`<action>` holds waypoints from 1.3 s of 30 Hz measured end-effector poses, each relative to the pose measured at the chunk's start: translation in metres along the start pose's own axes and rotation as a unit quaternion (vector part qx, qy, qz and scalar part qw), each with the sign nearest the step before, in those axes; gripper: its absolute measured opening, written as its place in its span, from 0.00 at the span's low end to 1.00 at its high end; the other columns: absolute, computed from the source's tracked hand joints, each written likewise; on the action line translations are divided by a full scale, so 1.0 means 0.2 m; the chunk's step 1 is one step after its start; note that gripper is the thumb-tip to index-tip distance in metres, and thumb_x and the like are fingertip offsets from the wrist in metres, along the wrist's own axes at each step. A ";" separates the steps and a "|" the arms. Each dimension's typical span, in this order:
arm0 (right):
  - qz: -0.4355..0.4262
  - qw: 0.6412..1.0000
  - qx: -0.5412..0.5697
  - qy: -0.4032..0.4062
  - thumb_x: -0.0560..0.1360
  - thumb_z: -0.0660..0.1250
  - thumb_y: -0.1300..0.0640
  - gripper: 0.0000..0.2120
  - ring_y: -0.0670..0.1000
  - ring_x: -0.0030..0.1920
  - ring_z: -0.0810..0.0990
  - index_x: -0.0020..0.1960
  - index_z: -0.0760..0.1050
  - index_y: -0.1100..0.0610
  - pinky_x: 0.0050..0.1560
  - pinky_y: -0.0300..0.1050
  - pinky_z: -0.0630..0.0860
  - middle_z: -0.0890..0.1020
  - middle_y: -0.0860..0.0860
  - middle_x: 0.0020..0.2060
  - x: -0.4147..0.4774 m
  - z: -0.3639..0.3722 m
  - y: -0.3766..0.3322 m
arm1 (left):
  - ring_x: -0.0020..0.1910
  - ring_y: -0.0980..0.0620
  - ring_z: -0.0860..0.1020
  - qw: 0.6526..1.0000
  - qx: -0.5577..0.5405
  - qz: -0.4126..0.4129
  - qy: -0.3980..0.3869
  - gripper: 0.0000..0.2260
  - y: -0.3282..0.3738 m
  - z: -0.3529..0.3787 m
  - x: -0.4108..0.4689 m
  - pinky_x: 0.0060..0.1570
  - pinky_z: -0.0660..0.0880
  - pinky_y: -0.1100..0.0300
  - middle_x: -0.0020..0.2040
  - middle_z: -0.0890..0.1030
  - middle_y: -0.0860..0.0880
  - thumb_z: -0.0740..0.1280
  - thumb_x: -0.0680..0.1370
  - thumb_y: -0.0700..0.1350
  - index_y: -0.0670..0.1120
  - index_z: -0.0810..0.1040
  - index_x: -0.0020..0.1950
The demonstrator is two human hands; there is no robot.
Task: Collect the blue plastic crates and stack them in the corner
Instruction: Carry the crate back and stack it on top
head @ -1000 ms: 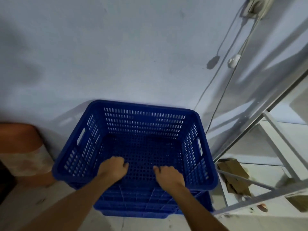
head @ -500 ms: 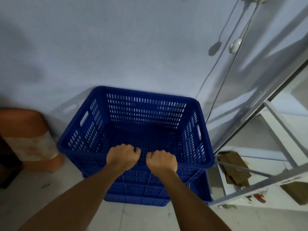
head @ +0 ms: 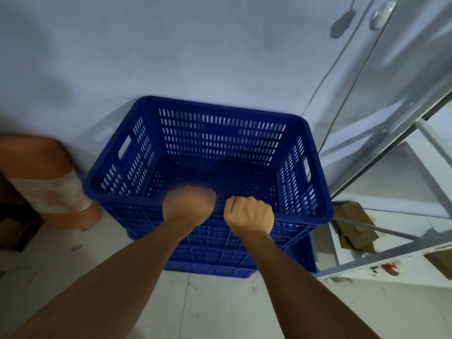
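A blue slotted plastic crate [head: 220,133] sits nested on top of another blue crate [head: 208,265] on the floor, against the pale wall. Both crates look empty. My left hand [head: 188,204] is a closed fist on the middle of the top crate's near rim and is blurred by motion. My right hand [head: 249,212] is closed over the same rim just to its right, a small gap between the two hands. The fingers of both hands are hidden behind the knuckles.
An orange-brown rounded pot [head: 49,182] stands left of the crates by the wall. A grey metal shelf frame [head: 367,260] stands right of them, with folded cardboard [head: 354,226] on its low shelf. Cables [head: 342,69] hang down the wall. Pale floor lies in front.
My hands slid together from apart to side by side on the near rim. The top crate has sunk lower onto the one beneath, and the view has come closer.
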State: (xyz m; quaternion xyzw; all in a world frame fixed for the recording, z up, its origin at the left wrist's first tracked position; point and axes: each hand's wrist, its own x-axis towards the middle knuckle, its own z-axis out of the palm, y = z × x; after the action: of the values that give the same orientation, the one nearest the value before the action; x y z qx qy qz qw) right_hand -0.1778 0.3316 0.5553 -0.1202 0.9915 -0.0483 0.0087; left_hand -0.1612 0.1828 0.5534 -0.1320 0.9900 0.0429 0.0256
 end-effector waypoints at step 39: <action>0.032 0.999 0.014 -0.029 0.83 0.49 0.49 0.19 0.54 0.27 0.69 0.39 0.71 0.54 0.34 0.49 0.67 0.70 0.50 0.28 0.14 -0.01 -0.12 | 0.25 0.47 0.69 0.998 -0.068 -0.011 -0.007 0.27 0.00 -0.02 0.13 0.28 0.65 0.57 0.27 0.73 0.49 0.52 0.86 0.55 0.47 0.73 0.29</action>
State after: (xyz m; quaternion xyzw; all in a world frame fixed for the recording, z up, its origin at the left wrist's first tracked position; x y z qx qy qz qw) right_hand -0.1999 0.3007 0.5595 -0.0898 0.9934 -0.0581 0.0402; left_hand -0.1865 0.1750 0.5554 -0.1436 0.9831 0.1112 0.0236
